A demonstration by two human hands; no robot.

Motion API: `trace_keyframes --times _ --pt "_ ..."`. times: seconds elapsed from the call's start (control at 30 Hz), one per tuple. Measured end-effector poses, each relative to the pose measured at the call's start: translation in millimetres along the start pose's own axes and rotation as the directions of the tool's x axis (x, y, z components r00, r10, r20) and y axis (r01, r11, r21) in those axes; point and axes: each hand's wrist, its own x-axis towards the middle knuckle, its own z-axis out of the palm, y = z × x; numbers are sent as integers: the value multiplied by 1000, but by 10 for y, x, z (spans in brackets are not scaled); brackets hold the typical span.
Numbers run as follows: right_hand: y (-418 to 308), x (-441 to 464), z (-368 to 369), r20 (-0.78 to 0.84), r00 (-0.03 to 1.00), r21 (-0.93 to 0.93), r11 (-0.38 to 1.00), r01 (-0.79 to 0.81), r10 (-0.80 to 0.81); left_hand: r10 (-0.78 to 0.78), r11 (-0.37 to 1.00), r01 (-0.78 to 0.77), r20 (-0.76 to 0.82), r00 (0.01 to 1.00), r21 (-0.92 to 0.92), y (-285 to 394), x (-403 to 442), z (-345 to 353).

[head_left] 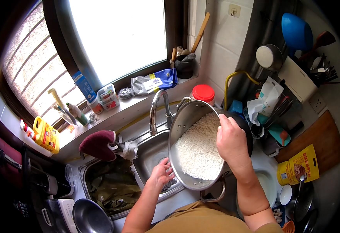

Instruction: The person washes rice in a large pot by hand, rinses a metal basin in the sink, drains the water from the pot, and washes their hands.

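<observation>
A large steel pot (172, 136) with white rice (201, 149) in it is tilted over the edge of the sink (148, 147). My right hand (231, 136) is closed on the pot's right rim, thumb toward the inside. At the pot's lower left side is my left hand (162, 173), palm up with its fingers apart; whether the fingertips touch the pot is hard to tell. The curved faucet (161, 105) rises just left of the pot, and no water stream shows. Dark green leaves (113, 192) lie in the left basin.
A maroon cloth (99, 145) hangs by the basin divider. Behind the pot stands a red-lidded jar (203, 93). A dark pan (92, 215) sits at lower left. On the right are a yellow bag (299, 165), a cutting board (325, 141) and a white bowl (284, 194).
</observation>
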Motion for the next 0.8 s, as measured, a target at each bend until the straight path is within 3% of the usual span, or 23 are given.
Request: trace_keyframes --times 0.8 --pt "-51 10 23 19 1000 12 1000 7 -7 -6 1000 6 0 1000 15 -3 4 -10"
